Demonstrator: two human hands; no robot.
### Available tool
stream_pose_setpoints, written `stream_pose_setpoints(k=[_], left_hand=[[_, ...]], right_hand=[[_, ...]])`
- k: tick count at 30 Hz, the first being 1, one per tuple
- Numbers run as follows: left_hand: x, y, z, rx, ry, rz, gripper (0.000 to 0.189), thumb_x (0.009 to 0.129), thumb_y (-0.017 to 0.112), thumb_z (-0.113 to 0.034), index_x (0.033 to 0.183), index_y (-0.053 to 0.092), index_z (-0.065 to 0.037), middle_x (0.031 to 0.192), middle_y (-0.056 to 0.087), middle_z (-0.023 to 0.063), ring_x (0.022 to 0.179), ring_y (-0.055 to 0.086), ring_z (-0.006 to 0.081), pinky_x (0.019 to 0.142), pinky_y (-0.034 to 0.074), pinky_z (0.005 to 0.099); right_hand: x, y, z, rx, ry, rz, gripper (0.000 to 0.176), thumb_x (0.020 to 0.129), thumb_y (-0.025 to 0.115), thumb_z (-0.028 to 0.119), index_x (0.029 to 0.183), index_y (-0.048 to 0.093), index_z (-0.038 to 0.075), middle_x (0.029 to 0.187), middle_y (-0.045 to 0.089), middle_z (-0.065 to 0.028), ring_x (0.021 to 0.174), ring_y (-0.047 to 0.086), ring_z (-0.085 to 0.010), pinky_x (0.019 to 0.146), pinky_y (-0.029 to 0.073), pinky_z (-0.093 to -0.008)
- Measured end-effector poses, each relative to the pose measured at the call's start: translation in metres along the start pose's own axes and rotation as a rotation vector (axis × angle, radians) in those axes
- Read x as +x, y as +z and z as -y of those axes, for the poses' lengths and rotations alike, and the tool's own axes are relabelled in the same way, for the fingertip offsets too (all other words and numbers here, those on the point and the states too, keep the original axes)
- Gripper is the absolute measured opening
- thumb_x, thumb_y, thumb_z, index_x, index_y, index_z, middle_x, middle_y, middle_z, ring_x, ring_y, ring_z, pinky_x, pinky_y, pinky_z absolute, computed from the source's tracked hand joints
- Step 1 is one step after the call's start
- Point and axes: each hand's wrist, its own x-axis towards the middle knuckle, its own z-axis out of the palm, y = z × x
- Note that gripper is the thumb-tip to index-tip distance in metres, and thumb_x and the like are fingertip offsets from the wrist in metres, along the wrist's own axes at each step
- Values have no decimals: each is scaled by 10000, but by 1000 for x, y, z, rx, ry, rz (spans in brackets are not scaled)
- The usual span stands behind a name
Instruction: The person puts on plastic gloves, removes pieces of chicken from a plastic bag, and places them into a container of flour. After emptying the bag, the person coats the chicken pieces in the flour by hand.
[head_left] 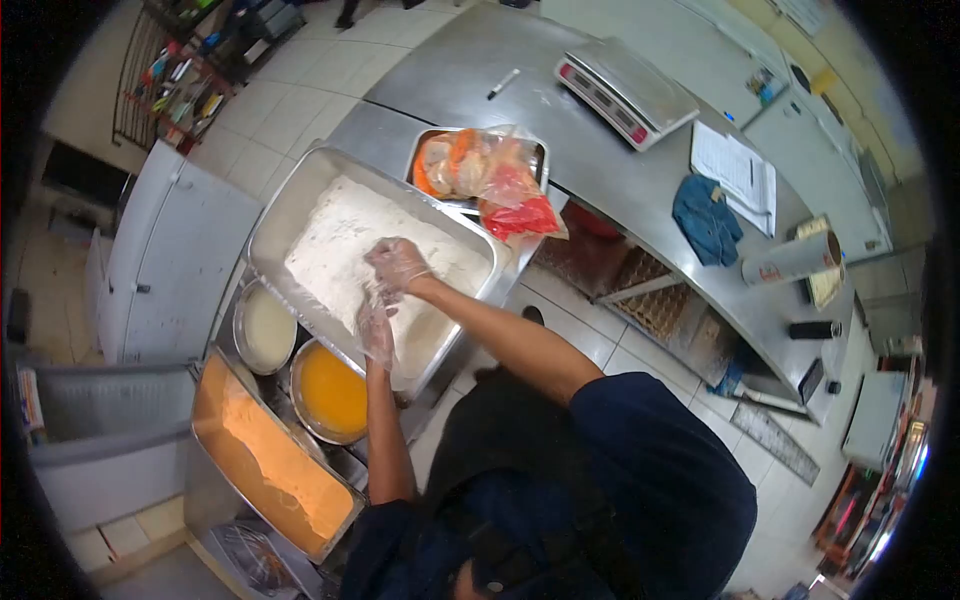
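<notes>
Inside one flour tray (278, 215), left hand (375, 332) and right hand (398, 265) rest.

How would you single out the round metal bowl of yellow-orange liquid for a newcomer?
Find the large rectangular steel tray of white flour. Two round bowls sit against its lower-left side; the round metal bowl of yellow-orange liquid is next to the long tray of orange crumbs, while the other round bowl holds whitish liquid.

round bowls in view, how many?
2: a whitish-liquid bowl and an orange-liquid bowl, side by side between the flour tray and crumb tray. More may be hidden.
</notes>
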Motion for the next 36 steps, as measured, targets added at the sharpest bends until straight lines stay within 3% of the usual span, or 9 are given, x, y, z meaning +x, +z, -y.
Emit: stream_pose_setpoints(k=[4, 5, 11, 15, 16, 22, 26, 31, 36], left_hand=[[18, -13, -25, 837, 191, -113, 664, 882, 576, -414, 1363, 361, -9, 1356, 405, 231, 1210, 434, 373, 1057, 320, 423], [14, -6, -38, 945, 258, -230, 665, 878, 577, -424, 1358, 364, -15, 1351, 395, 243, 1199, 434, 392, 1057, 318, 429], [42, 34, -69, 535, 270, -27, 650, 842, 640, -364, 1335, 378, -29, 1309, 431, 211, 1210, 423, 354, 1058, 321, 413], [82, 119, -103, 444, 255, 241, 259, 764, 632, -174, 990, 617, -50, 942, 614, 152, 918, 567, 287, 883, 443, 402], [112, 151, -31, 238, 667, 205, 355, 752, 623, -111, 1096, 564, -41, 1078, 579, 148, 1025, 552, 262, 900, 453, 385], [159, 213, -69, 598, 384, 46, 276, 744, 629, -175, 998, 598, -71, 977, 612, 158, 888, 585, 289, 771, 480, 409], [175, 214, -57, 639, 324, -21, 330, 730, 645, -157, 1043, 585, -68, 1024, 604, 160, 932, 585, 286, 795, 481, 408], [192, 203, -55, 634, 288, -189, 403, 713, 665, -136, 1099, 569, -64, 1084, 595, 163, 987, 586, 283, 826, 482, 406], [210, 196, -62, 558, 427, -599, 239, 761, 621, -284, 889, 651, -84, 839, 616, 153, 779, 596, 258, 676, 479, 365]], right_hand=[[-6, -20, -27, -402, -583, 39, 384, 816, 653, 177, 1160, 570, 30, 1179, 578, -157, 958, 612, -250, 845, 499, -324], [-15, -40, -3, -128, -308, 182, 478, 821, 673, 206, 1242, 511, 48, 1324, 457, -147, 1069, 565, -252, 914, 468, -323], [-7, -207, 27, -181, -266, -344, 290, 885, 593, 194, 1129, 591, 37, 1050, 634, -99, 955, 595, -191, 865, 478, -322], [31, -280, -21, -612, -158, -95, 629, 817, 645, 370, 1314, 465, 27, 1411, 387, -173, 1271, 404, -319, 1048, 346, -400], [55, -296, -52, -984, -327, 85, 707, 811, 613, 447, 1357, 415, 43, 1399, 395, -195, 1301, 353, -347, 1083, 282, -419], [104, -302, -87, -473, -334, 352, 572, 863, 527, 465, 1185, 508, -7, 1034, 597, -189, 990, 575, -305, 845, 458, -393], [131, -299, -79, -750, -295, 372, 464, 885, 528, 348, 1148, 517, -33, 1032, 606, -175, 948, 595, -262, 807, 484, -367], [207, -293, -80, 253, -85, 356, 430, 876, 576, 266, 1183, 506, -27, 1082, 596, -144, 978, 580, -240, 843, 483, -363], [199, -268, 25, 90, -221, 443, 526, 889, 523, 384, 1239, 483, -7, 1189, 540, -140, 1084, 517, -260, 932, 414, -388]])
